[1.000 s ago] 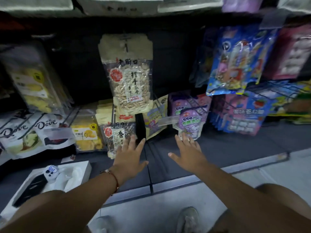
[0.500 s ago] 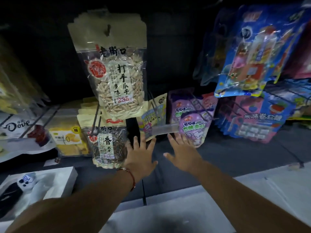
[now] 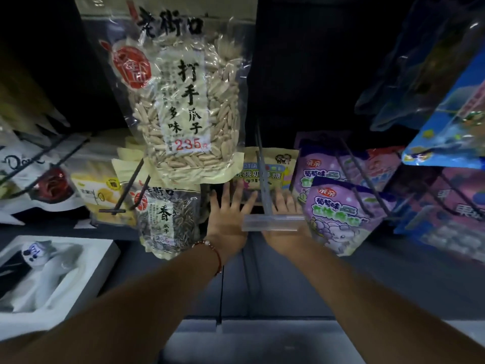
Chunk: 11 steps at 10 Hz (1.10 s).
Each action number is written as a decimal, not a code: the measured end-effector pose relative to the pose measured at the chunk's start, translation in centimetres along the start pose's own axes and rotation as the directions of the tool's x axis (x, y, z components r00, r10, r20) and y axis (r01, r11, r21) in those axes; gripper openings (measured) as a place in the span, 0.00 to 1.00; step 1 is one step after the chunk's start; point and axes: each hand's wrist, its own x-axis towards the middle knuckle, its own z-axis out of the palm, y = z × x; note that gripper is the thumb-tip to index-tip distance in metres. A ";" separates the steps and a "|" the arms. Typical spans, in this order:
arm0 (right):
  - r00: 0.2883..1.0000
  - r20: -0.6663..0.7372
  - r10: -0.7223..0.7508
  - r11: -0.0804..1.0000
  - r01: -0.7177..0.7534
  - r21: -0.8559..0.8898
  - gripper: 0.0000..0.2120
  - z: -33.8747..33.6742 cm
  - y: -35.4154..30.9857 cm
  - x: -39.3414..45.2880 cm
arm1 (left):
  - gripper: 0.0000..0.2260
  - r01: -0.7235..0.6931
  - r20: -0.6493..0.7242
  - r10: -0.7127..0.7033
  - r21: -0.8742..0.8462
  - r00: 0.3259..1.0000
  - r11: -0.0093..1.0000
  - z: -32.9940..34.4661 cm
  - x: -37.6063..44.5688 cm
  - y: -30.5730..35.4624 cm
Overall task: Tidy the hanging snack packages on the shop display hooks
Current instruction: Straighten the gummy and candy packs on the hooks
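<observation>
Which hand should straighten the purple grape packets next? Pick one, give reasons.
Right. The right hand is open just beside the purple grape packets, partly behind the clear price-tag strip. The left hand is open nearer the dark seed packet.

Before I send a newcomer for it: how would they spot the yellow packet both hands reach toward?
Find the big clear bag of pale seeds hanging centre. Just below right hangs the yellow packet, behind a hook's clear price tag. Its purple neighbours show grapes; it alone is yellow.
</observation>
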 end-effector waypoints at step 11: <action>0.992 0.088 0.088 0.994 -0.081 -0.076 0.39 -7.5 9.3 -15.0 | 0.41 -0.246 -0.108 0.239 -0.059 0.965 0.968 -8.1 -10.2 5.5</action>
